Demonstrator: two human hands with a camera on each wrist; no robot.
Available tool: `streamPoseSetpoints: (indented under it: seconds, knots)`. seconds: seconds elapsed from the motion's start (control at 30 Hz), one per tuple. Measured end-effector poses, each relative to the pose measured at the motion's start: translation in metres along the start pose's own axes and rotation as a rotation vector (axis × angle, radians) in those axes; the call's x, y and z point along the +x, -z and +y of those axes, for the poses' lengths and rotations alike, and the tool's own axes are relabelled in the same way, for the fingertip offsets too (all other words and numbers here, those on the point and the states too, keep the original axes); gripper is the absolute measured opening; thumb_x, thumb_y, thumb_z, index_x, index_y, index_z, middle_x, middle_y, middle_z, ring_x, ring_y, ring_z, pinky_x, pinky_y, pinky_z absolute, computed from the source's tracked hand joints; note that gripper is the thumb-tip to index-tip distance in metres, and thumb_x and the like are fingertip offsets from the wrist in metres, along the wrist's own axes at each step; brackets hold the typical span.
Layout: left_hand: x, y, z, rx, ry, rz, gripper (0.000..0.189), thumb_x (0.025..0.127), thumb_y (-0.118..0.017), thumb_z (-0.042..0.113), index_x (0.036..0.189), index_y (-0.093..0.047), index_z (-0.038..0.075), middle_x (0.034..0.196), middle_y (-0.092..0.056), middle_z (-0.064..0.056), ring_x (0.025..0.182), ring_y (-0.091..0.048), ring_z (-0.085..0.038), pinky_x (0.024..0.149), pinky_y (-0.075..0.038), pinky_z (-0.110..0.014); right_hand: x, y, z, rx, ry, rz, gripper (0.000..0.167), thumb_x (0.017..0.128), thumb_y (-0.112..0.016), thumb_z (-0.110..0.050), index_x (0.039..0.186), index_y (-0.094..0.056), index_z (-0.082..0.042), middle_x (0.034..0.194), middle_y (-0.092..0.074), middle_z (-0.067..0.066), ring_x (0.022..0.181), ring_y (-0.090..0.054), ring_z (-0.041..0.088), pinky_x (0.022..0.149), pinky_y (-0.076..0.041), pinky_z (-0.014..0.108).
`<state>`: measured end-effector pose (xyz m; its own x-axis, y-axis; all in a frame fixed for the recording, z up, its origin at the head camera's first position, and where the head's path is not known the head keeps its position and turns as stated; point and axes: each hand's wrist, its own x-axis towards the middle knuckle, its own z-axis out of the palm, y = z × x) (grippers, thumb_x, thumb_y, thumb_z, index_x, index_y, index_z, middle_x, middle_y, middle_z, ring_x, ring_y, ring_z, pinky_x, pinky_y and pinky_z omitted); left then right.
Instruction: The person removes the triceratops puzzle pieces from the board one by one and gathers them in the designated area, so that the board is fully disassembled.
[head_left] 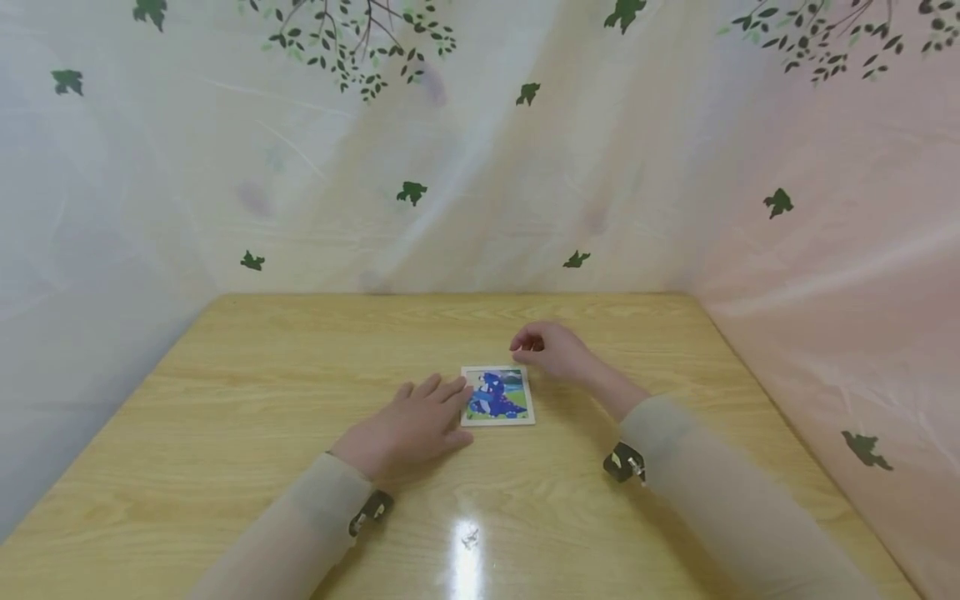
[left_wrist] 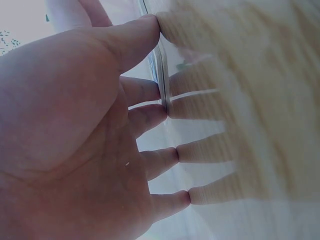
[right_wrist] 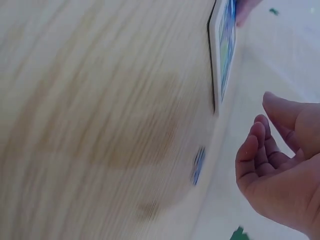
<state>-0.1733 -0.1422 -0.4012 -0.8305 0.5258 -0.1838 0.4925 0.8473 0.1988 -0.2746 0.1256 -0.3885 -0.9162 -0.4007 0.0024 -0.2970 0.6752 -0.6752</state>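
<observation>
The handwork on the framed picture (head_left: pixel 500 400) looks well advanced, judging from how complete its image appears: colour fills nearly all of the square, and no plainly bare gap shows. What remains cannot be told for sure, since the left fingertips cover a bit of the left edge and a paler patch at its upper left could be printed background or an unfilled spot. A small, blurred bluish patch (right_wrist: pixel 198 166) low in the middle of the right wrist view could be a loose part or a reflection; if it is a part, something is left to place. The picture lies flat on the counter (head_left: pixel 247 400), just below and right of the centre of the head view. It is square, with a pale border (head_left: pixel 498 422) around a blue cartoon creature (head_left: pixel 491 400), green along the bottom and lighter blue at the right. The left hand (head_left: pixel 412 421), at lower centre left, has its fingers straight and spread, the foremost tips against the picture's left edge, gripping nothing. The right hand (head_left: pixel 555 352) hovers by the picture's upper right corner, fingers loosely bent and the thumb apart from them in the right wrist view, with nothing visible in its hold.
</observation>
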Motion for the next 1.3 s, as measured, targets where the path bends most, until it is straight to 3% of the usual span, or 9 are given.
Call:
streamPoseSetpoints:
  seconds: [0.2,0.4,0.63,1.3]
  knots:
    - [-0.002,-0.003,-0.003,0.005,-0.004,0.019,0.075,0.115,-0.049,0.057,0.175,-0.032,0.015,0.182,-0.025,-0.007,0.167,-0.018,-0.042,0.131,-0.018,-0.07,0.007,-0.016,-0.013,-0.011,0.066,-0.078,0.019,0.107,-0.075,-0.014,0.124,-0.078,-0.005,0.109,-0.071,0.005,0.101,-0.062,0.022,0.091,-0.056,0.038]
    - [-0.002,-0.003,-0.003,0.022,-0.017,0.025,0.076,0.116,-0.047,0.057,0.175,-0.031,0.014,0.182,-0.025,-0.009,0.167,-0.019,-0.043,0.131,-0.018,-0.07,0.01,-0.029,-0.02,-0.045,0.064,-0.134,0.018,0.108,-0.074,-0.013,0.125,-0.079,-0.01,0.116,-0.073,0.004,0.11,-0.067,0.021,0.103,-0.058,0.043]
    - [-0.003,-0.004,-0.003,0.023,-0.024,0.017,0.076,0.116,-0.047,0.057,0.175,-0.031,0.013,0.181,-0.026,-0.009,0.167,-0.019,-0.043,0.131,-0.019,-0.07,0.012,-0.036,-0.021,-0.1,0.065,-0.19,0.017,0.107,-0.075,-0.01,0.122,-0.081,-0.013,0.114,-0.073,0.002,0.109,-0.068,0.021,0.104,-0.058,0.043]
    - [-0.003,-0.001,0.0,0.025,-0.027,0.018,0.075,0.116,-0.048,0.055,0.175,-0.031,0.011,0.182,-0.026,-0.011,0.166,-0.02,-0.046,0.13,-0.019,-0.072,0.015,-0.041,-0.021,-0.184,0.064,-0.169,0.014,0.104,-0.078,-0.008,0.113,-0.078,-0.018,0.118,-0.065,0.003,0.111,-0.062,0.021,0.106,-0.056,0.044]
